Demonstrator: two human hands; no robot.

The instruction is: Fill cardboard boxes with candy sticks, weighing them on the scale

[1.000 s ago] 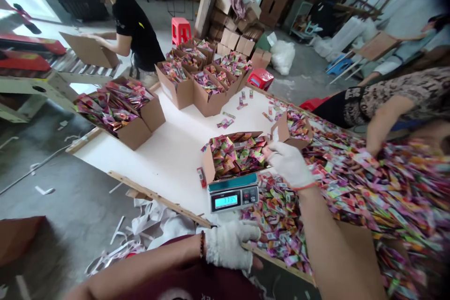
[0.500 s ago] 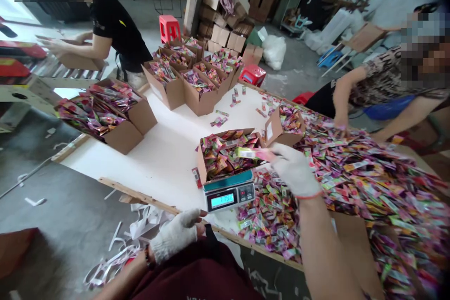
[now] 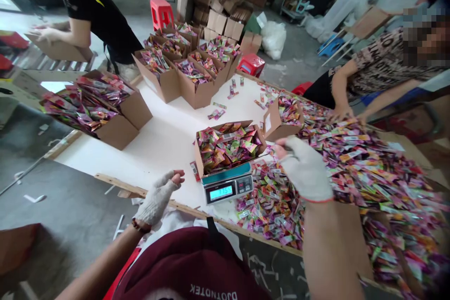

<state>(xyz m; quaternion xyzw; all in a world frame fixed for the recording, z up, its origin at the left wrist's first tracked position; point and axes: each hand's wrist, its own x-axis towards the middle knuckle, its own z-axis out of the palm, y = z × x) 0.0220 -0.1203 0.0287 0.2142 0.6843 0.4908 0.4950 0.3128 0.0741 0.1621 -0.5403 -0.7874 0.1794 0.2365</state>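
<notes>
Left white-gloved hand (image 3: 157, 198): fingers apart | right white-gloved hand (image 3: 305, 166): finger grip unclear | best read silver-teal scale (image 3: 228, 188) with brown cardboard carton (image 3: 198, 158) untouched

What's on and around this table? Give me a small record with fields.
Left hand: gloved, at table edge, nothing visible held
Right hand: gloved, near box; grip unclear
Box: open cardboard, filled with packets, on scale
Scale: display lit, digits hard to read
Loose packets: heaped at right
Other filled boxes: grouped at left and far side
Others: left person holding cardboard, right person with hands on heap
</notes>
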